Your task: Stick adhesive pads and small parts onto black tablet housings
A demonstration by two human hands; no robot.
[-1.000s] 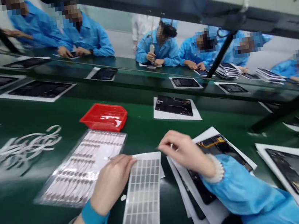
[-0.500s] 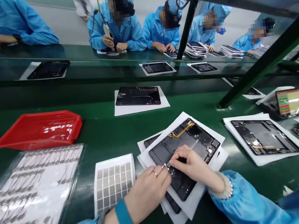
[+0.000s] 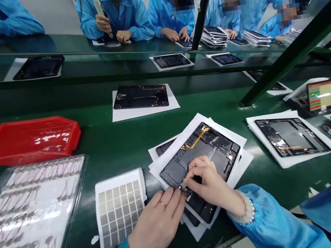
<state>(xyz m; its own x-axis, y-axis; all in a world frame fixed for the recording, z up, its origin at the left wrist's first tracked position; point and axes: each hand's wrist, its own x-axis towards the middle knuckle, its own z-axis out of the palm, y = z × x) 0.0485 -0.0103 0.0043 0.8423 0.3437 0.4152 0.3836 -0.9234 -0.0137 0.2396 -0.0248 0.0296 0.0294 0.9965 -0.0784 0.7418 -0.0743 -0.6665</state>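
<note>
An open tablet housing point(image 3: 173, 167), dark grey with an orange flex cable point(image 3: 196, 139), lies at a slant on white sheets in front of me. Its near left edge is under my hands. My left hand point(image 3: 159, 224) reaches in from the left, fingers stretched out side by side, their tips resting at a small circuit part on that edge. Above the housing, my right hand point(image 3: 205, 181) is closed in a pinch close to the left fingertips. A small greyish piece shows at the pinch, too small to name. Another dark housing point(image 3: 193, 219) sticks out from beneath the sheets.
Left of my hands lie a sheet of grey square stickers point(image 3: 119, 205) and a clear tray point(image 3: 81, 192) of small wired parts. Behind the tray stands a red bin point(image 3: 27, 142). More housings point(image 3: 140, 96) lie around. A green post point(image 3: 293, 50) slants at right; co-workers sit opposite.
The view has shifted, so the bench items sit a little higher and the left-side items farther left. My left fingers lie flatter and closer together; my right hand stays pinched over the same edge.
</note>
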